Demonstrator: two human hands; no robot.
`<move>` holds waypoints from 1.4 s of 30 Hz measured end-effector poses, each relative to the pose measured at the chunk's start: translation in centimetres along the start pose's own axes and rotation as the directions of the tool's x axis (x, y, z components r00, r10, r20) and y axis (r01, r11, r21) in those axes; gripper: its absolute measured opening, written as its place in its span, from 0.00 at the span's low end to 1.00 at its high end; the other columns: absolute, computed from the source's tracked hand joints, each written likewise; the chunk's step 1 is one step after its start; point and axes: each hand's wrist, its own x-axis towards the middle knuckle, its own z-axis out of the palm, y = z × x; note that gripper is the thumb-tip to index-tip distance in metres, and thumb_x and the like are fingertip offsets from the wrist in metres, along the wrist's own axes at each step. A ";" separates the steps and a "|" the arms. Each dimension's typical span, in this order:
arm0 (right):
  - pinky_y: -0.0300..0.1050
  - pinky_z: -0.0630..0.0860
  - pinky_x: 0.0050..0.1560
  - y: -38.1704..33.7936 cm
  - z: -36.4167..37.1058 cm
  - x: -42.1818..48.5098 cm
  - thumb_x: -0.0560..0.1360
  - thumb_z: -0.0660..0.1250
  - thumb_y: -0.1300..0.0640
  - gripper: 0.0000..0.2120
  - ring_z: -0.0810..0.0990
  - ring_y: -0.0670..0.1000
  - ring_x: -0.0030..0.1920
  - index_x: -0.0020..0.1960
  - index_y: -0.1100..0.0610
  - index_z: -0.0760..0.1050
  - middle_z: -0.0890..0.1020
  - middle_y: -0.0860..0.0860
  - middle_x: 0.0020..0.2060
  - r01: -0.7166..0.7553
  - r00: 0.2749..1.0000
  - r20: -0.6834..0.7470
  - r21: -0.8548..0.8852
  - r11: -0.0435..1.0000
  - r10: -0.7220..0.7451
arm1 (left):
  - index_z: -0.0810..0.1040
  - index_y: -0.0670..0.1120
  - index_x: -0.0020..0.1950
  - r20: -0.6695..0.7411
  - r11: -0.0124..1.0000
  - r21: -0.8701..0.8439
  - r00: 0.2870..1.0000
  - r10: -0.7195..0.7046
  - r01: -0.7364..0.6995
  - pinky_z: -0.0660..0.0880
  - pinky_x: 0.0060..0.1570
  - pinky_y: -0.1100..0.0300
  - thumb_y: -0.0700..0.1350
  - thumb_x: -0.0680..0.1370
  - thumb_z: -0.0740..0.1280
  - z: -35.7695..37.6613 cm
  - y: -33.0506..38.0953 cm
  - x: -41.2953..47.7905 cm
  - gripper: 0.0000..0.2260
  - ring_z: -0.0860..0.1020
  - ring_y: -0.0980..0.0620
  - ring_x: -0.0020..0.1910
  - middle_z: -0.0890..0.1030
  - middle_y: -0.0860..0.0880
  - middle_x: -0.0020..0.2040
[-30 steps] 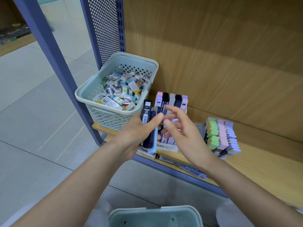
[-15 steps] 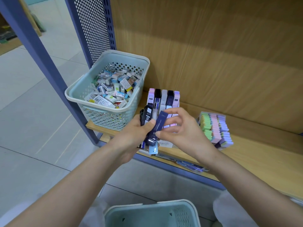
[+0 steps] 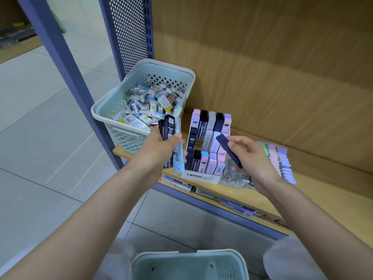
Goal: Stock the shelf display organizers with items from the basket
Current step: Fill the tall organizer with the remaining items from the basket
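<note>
My left hand (image 3: 159,150) grips a bundle of slim lead cases (image 3: 171,136), black ones and a light blue one, held upright just left of the white display organizer (image 3: 201,176). The organizer holds rows of pink, black, grey and lilac cases. My right hand (image 3: 252,156) pinches a single dark blue case (image 3: 229,150), tilted, in front of the organizer's right side. A pale green basket (image 3: 105,112) full of small boxed erasers stands on the shelf at the left.
A clear plastic organizer (image 3: 234,176) sits right of the white one, with a block of pastel erasers (image 3: 280,160) beyond it. The wooden shelf board (image 3: 323,199) extends right. A second pale basket (image 3: 187,265) is below me. A blue upright (image 3: 66,77) frames the shelf.
My right hand has pulled the dark blue case out of the bundle and moved it right. My left hand has shifted slightly left with the remaining cases.
</note>
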 end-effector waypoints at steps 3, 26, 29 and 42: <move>0.33 0.72 0.28 0.8 0.1 1.4 0.78 0.64 0.57 0.09 0.76 0.40 0.30 0.57 0.56 0.75 0.80 0.49 0.39 0.117 0.993 -0.003 -0.194 0.974 -0.120 | 0.67 0.46 0.62 -0.011 1.000 -0.005 1.000 0.002 -0.002 0.74 0.35 0.60 0.45 0.81 0.60 -0.5 0.2 0.2 0.11 0.79 0.53 0.39 0.79 0.49 0.46; 0.47 0.76 0.52 2.7 6.1 5.2 0.77 0.64 0.61 0.12 0.77 0.53 0.49 0.60 0.58 0.75 0.77 0.54 0.53 0.536 0.843 0.423 -0.710 0.457 -0.332 | 0.68 0.48 0.57 -0.020 0.998 -0.066 1.000 0.014 -0.015 0.77 0.52 0.51 0.44 0.80 0.61 -1.4 0.9 0.6 0.07 0.81 0.50 0.42 0.80 0.49 0.47; 0.40 0.72 0.51 1.9 5.4 5.3 0.79 0.61 0.60 0.14 0.75 0.49 0.45 0.64 0.57 0.74 0.74 0.52 0.53 0.535 0.838 0.324 -0.642 0.549 -0.438 | 0.68 0.48 0.59 -0.019 0.998 -0.068 1.000 0.019 -0.020 0.78 0.45 0.55 0.45 0.80 0.61 -1.6 0.9 0.8 0.08 0.81 0.51 0.41 0.79 0.50 0.46; 0.51 0.76 0.51 -0.3 4.3 8.9 0.78 0.63 0.63 0.10 0.78 0.54 0.49 0.58 0.59 0.74 0.78 0.55 0.52 0.457 0.861 0.239 -0.750 0.478 -0.448 | 0.68 0.48 0.57 -0.015 0.996 -0.082 1.000 0.021 -0.022 0.77 0.46 0.56 0.45 0.80 0.62 -1.4 0.9 1.0 0.07 0.81 0.49 0.44 0.79 0.50 0.45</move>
